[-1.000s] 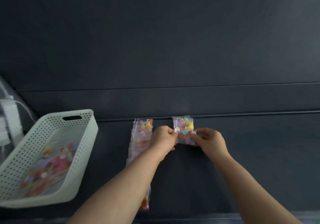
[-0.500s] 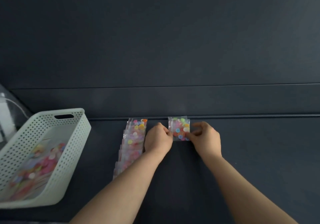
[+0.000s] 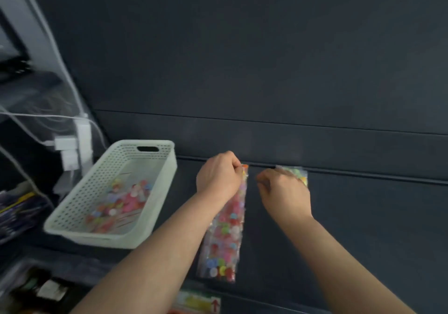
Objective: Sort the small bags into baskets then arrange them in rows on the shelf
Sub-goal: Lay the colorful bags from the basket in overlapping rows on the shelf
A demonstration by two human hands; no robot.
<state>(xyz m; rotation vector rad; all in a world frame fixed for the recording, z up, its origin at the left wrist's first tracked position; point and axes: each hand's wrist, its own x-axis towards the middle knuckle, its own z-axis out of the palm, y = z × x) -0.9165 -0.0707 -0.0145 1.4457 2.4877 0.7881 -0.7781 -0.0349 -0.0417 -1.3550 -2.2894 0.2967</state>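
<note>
Arranging step, head view: left hand (image 3: 219,175) sits at the far end of the long row of bags (image 3: 225,236) on the dark shelf (image 3: 363,229), fingers curled tight, thumb and forefinger pinching the top edge of the back bag by the shelf's rear ledge. Right hand (image 3: 284,193) is just right of that row, apart from it, fingers curled inward over the second pile (image 3: 297,174), which sits against the same ledge. Too blurred there, so cannot tell if it grips a bag or only rests on it. White basket (image 3: 145,142) stands left of the row, near but not touching, with loose bags (image 3: 121,199) inside. White plugs and cables (image 3: 72,151) are further left. Judging: first row looks full, second row barely begun. Next move likely calls for reaching left into the basket for another bag, then laying it overlapped in front of the second pile, square to the ledge
</note>
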